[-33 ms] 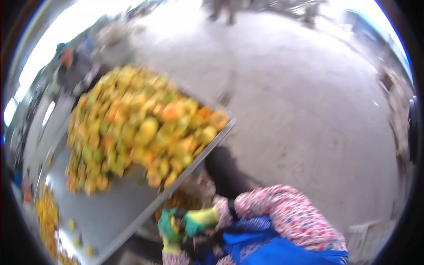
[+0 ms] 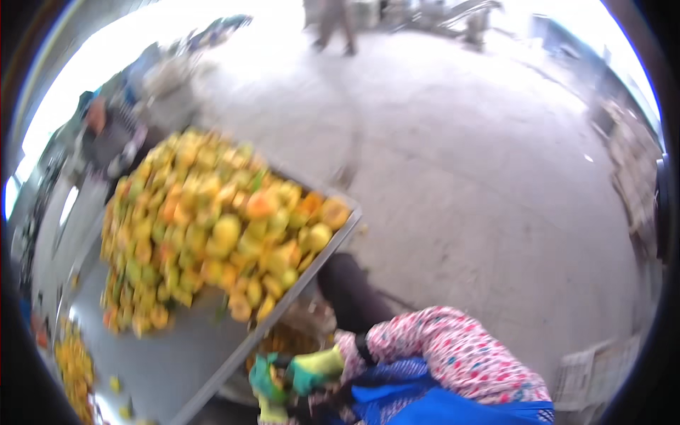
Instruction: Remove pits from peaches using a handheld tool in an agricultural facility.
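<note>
Both my hands wear green-and-yellow gloves and are close together just past the near edge of the metal table (image 2: 234, 365). My left hand (image 2: 267, 381) is closed around a small yellow-orange fruit, mostly covered by the fingers. Beside it my right hand (image 2: 316, 370) is bent inward with closed fingers; a dark shape shows between the hands, too blurred to name. A large heap of yellow-orange fruit (image 2: 219, 234), which look like peaches, many of them cut, covers the far part of the table. Beneath my hands, below the table edge, is a container of fruit pieces (image 2: 287, 340).
Across the table at the far left sits another person (image 2: 113, 138). More yellow fruit (image 2: 73, 361) lies along the left side. A pale slatted crate (image 2: 591, 375) stands on the floor at the lower right, and stacked sacks (image 2: 634, 163) line the right. Someone's legs (image 2: 333, 28) show far off.
The whole view has shifted slightly, so the heap and table sit lower and further left. My hands stay together by the table edge, with little visible change in their grip.
</note>
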Demonstrator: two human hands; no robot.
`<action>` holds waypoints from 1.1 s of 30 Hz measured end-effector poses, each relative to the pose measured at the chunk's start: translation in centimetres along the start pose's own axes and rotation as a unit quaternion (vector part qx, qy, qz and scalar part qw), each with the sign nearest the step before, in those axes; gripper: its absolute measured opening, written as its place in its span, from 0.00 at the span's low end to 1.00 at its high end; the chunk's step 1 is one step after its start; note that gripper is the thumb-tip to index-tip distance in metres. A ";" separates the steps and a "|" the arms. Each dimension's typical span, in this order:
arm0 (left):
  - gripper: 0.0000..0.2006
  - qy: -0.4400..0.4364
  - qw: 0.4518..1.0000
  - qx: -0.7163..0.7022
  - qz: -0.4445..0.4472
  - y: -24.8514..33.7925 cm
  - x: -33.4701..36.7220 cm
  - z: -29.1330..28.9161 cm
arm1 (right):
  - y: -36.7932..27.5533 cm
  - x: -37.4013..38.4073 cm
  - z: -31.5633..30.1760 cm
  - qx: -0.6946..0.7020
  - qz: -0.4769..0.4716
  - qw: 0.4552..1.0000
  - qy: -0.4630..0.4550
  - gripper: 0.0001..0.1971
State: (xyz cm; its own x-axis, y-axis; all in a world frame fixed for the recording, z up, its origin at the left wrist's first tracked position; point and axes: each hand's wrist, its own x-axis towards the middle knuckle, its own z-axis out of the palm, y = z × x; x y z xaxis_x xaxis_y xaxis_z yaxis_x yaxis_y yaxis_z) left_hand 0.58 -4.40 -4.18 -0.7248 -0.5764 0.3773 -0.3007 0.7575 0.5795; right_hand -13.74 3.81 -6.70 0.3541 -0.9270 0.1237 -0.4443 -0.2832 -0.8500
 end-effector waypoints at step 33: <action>0.16 -0.115 0.968 -0.214 -0.057 2.8 6.1 0.7 | -0.3 2.1 -5.9 0.201 0.178 0.960 0.080 0.06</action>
State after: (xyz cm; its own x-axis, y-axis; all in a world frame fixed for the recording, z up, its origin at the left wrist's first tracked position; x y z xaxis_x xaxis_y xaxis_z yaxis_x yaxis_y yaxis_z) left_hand -5.08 -5.58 -0.82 -0.8353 -0.5286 0.1511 -0.1385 0.4683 0.8726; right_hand -17.74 0.51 -3.16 0.0935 -0.9826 -0.1608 -0.1484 0.1459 -0.9781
